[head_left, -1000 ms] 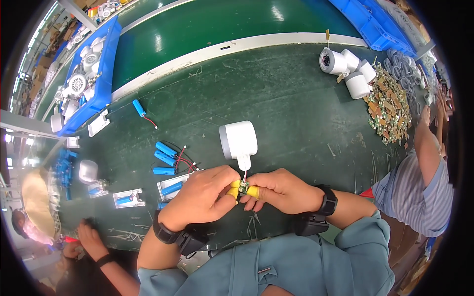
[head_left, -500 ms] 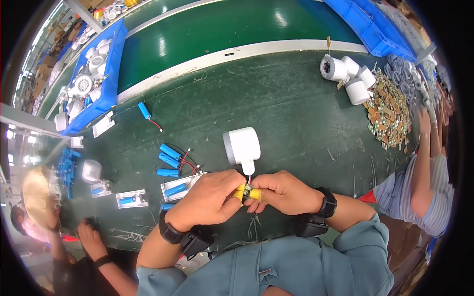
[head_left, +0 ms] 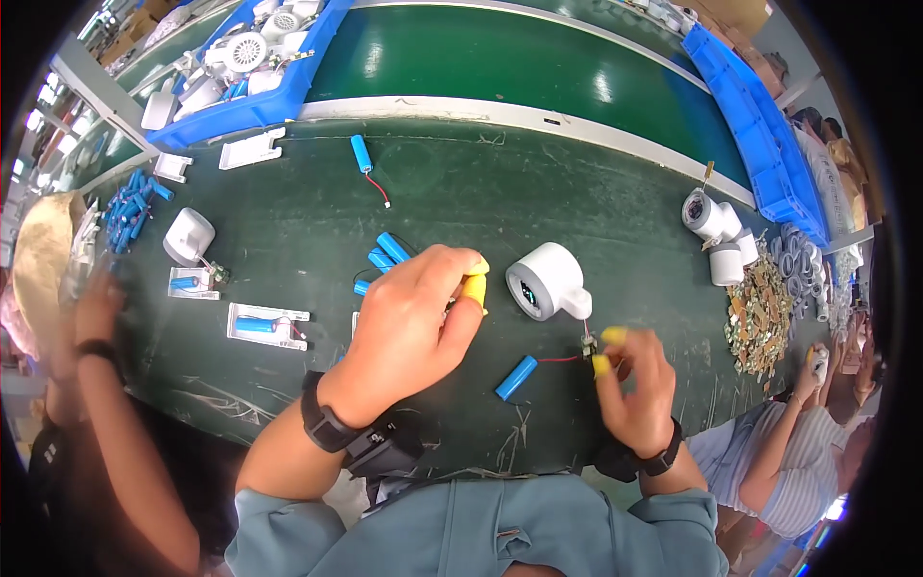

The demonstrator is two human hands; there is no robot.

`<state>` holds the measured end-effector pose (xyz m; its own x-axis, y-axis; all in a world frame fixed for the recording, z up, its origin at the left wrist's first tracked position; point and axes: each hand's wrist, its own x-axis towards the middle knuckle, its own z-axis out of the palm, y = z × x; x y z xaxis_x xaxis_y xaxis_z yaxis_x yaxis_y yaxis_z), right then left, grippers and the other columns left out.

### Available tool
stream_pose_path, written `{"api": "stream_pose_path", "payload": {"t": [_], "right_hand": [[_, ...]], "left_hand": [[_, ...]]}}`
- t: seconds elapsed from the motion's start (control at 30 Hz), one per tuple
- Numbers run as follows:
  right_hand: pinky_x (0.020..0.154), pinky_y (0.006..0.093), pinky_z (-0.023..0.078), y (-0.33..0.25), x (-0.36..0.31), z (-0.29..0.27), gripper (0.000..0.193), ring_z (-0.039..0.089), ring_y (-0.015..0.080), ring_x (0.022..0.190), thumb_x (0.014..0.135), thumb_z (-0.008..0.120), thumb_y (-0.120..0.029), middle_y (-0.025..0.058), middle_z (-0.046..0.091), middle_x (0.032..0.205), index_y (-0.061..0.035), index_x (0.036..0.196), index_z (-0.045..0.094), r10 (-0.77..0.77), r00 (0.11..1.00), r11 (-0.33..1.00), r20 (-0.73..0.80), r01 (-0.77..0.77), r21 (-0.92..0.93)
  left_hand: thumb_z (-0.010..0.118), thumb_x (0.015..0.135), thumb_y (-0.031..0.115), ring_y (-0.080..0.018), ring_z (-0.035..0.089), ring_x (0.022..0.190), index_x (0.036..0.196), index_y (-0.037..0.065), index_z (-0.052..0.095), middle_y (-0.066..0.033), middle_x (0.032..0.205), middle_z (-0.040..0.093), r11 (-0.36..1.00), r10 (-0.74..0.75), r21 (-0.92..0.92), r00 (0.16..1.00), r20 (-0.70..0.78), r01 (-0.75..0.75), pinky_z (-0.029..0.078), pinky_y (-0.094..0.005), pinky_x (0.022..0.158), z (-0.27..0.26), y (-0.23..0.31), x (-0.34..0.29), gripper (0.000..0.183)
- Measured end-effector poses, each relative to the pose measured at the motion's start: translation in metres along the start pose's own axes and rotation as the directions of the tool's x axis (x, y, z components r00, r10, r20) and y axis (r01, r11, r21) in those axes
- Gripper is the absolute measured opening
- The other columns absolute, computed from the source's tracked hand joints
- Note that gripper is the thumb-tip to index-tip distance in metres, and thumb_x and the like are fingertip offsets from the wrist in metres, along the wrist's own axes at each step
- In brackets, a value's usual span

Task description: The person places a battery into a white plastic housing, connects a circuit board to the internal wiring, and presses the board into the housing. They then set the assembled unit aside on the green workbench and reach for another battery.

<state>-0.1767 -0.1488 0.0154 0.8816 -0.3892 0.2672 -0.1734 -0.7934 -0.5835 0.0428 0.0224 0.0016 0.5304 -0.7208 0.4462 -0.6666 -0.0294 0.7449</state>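
My left hand [head_left: 409,322] is raised over the table, thumb and forefinger pinched together in yellow finger covers. Whatever it may hold is hidden. To the right, my right hand [head_left: 636,389] has its yellow-covered thumb and forefinger apart, right beside a small green circuit board [head_left: 589,343]. Wires link this board to a white round housing [head_left: 550,274] with a grey rim and a short neck, lying on its side. A red wire runs from the board to a blue cylindrical battery [head_left: 516,378] on the table. Behind my left hand, other blue batteries [head_left: 391,246] are partly covered.
White trays with batteries [head_left: 258,325] lie left, near another white housing [head_left: 188,236]. Blue bins stand at the far left [head_left: 279,108] and far right [head_left: 760,135]. Circuit boards [head_left: 758,322] are heaped at right beside white housings [head_left: 726,264]. Co-workers' arms [head_left: 135,433] reach in at both sides.
My hands have moved apart from the circuit board they both held. The housing has turned, showing its rim face. A battery now lies wired to the board. The whole view has shifted.
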Motion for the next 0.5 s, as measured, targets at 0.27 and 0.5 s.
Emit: {"api": "stream_pose_path", "payload": {"t": [0.27,0.5], "right_hand": [[0.102,0.0479,0.044,-0.022,0.023,0.015,0.043,0.054,0.0341,0.119,0.073,0.072,-0.012,0.0113,0.059,0.121,-0.0056,0.114,0.062,-0.456,0.741,0.875,0.492,0.473,0.098],[0.094,0.0434,0.043,-0.010,0.028,0.017,0.043,0.054,0.0321,0.111,0.073,0.068,-0.009,0.0121,0.056,0.115,-0.0055,0.116,0.063,-0.460,0.793,0.886,0.398,0.436,0.156]], "left_hand": [[0.062,0.078,-0.001,-0.0339,0.062,0.077,0.103,0.003,0.058,-0.0131,0.086,0.061,0.988,0.137,0.052,0.985,0.101,-0.143,0.049,-0.0413,0.069,0.014,0.002,0.001,0.026],[0.060,0.078,-0.002,-0.0330,0.062,0.075,0.102,0.001,0.057,-0.0121,0.084,0.061,0.986,0.145,0.064,0.986,0.088,-0.151,0.049,-0.0419,0.066,0.017,-0.005,0.000,0.024]]}}
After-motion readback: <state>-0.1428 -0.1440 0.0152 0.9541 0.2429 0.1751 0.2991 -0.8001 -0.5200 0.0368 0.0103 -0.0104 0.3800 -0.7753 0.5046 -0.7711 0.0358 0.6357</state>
